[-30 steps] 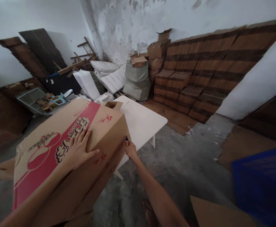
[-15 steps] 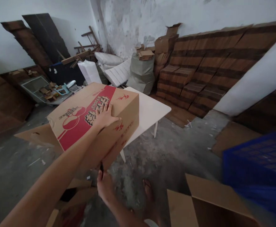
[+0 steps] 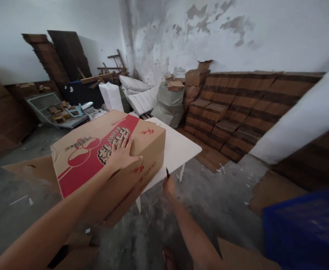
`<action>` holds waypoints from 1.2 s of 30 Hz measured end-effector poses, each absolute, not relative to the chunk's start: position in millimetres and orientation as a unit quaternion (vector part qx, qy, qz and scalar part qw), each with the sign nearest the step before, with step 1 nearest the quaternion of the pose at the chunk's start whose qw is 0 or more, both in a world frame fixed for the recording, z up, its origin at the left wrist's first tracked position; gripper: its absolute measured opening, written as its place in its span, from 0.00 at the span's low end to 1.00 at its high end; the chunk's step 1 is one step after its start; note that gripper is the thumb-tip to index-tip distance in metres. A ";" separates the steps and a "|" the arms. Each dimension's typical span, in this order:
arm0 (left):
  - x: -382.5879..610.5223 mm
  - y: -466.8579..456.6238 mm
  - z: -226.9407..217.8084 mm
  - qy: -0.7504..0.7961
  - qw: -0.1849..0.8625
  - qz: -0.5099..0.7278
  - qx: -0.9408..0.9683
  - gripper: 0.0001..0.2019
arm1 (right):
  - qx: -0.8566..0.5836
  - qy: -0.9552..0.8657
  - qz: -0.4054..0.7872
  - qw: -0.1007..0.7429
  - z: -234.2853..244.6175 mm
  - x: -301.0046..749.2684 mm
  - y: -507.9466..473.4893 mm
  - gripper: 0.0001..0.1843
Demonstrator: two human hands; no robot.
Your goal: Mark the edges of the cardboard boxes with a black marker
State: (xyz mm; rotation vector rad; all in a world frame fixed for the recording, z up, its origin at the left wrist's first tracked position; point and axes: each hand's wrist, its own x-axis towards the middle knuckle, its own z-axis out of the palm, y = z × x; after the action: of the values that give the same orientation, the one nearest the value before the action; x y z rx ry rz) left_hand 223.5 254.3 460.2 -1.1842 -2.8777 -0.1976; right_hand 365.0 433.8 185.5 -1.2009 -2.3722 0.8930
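A large cardboard box [image 3: 97,150] with a red band and printed characters rests tilted on a low white table [image 3: 178,146]. My left hand [image 3: 122,154] lies flat on the box's top near its right edge, fingers spread. Just to the right of the box's lower corner, my right hand [image 3: 168,184] is closed around a small dark tool [image 3: 167,172] whose tip points up; the tool is too small to name for sure.
Flattened cardboard stacks [image 3: 237,108] line the right wall. A blue crate [image 3: 305,228] sits at the lower right. Loose cardboard [image 3: 26,168] lies on the concrete floor on the left. Sacks [image 3: 168,99] and wood scraps stand in the far corner.
My right hand with the dark tool has risen from below the box to beside its right corner. The left hand stays flat on the box. The view has shifted upward.
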 end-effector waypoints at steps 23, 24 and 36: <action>258.0 297.4 457.7 -0.969 0.053 -0.012 -0.242 0.54 | 0.125 -0.949 0.217 0.192 224.4 357.1 384.0 0.14; 258.8 301.1 456.3 -0.969 0.066 -0.008 -0.237 0.54 | 0.149 -0.951 0.215 0.164 219.1 366.8 387.4 0.13; 249.9 303.3 450.5 -0.952 0.125 0.041 -0.277 0.50 | 0.043 -0.828 0.556 -0.068 174.3 377.4 399.3 0.37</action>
State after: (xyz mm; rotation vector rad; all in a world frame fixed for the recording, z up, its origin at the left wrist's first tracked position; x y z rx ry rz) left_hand 249.9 303.3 450.5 -0.8061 -2.7746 0.1208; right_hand 377.4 399.3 174.3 0.1424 -2.7183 1.8248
